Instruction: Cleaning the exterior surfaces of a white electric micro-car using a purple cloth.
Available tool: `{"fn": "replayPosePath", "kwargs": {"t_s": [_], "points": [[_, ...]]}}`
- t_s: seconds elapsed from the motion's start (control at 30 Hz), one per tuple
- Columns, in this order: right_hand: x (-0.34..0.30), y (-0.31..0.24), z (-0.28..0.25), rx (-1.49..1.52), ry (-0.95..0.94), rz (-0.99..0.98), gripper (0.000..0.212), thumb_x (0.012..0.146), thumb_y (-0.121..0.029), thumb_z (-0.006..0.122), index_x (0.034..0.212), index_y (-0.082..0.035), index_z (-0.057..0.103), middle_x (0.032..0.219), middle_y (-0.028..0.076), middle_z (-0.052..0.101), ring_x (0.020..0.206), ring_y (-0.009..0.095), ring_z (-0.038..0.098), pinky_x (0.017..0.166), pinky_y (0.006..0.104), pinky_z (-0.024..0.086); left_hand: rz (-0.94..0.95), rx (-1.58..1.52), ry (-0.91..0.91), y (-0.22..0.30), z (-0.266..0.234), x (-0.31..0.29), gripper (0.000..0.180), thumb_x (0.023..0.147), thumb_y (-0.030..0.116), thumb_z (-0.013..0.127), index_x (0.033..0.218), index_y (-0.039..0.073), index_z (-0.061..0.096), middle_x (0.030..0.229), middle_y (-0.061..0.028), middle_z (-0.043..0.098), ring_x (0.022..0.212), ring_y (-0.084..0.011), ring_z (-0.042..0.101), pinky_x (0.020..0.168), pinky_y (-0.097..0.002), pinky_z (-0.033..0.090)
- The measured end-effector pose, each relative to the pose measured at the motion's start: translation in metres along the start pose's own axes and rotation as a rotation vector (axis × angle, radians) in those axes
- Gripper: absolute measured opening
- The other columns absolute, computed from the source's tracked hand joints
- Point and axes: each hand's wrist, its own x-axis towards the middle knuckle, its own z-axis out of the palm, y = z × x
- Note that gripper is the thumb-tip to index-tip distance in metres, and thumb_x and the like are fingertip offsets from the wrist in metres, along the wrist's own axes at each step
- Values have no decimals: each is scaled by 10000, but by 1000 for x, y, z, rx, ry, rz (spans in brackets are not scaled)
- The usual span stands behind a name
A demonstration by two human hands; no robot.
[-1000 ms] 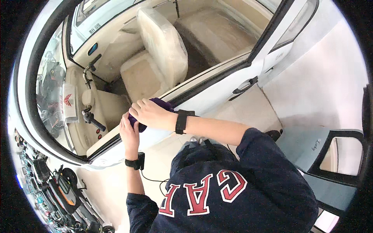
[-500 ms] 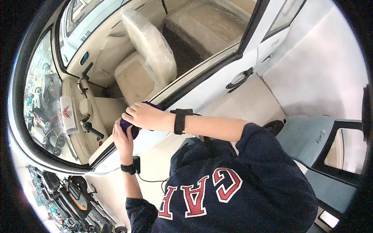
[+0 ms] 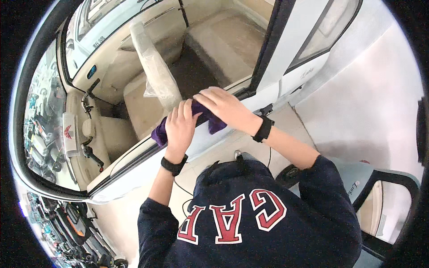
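A dark purple cloth (image 3: 217, 124) lies bunched over the window sill (image 3: 147, 144) of a white vehicle door. My left hand (image 3: 180, 126) grips it from above, with purple folds showing left of the fingers. Further right along the sill, my right hand (image 3: 227, 108) holds the other part of the cloth, fingers bent over the far side. Part of the cloth hangs down the outer face of the door below my right hand. Black bands with a thin cable circle both wrists.
Inside the vehicle are a plastic-wrapped front seat (image 3: 154, 67), a rear bench (image 3: 228, 42) and a handlebar (image 3: 91, 154). The door handle (image 3: 263, 110) is close to my right wrist. Several scooters (image 3: 73, 223) stand at lower left. A pale blue vehicle door (image 3: 357, 172) is behind me at right.
Both hands have moved right along the sill with the purple cloth. They are now further apart, and more of the cloth shows between and beside them.
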Motion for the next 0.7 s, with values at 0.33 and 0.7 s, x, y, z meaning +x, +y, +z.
{"fn": "replayPosePath", "kwargs": {"t_s": [0.33, 0.7], "points": [[-83, 50, -55, 53, 4, 171, 583, 892, -13, 476, 1464, 11, 362, 1551, 191, 308, 1417, 351, 347, 1157, 423, 346, 149, -164, 142, 93, 58, 65, 451, 775, 86, 612, 1216, 17, 549, 1349, -118, 544, 1238, -281, 515, 1042, -400, 425], [-156, 84, -6, 107, -125, 103, 672, 833, 76, 503, 1479, -59, 377, 1479, 168, 430, 1354, 334, 449, 1108, 418, 425, 245, 18, -78, 110, 113, -14, 445, 844, 178, 571, 1287, 147, 537, 1298, -8, 583, 1239, -164, 532, 1038, -327, 428]]}}
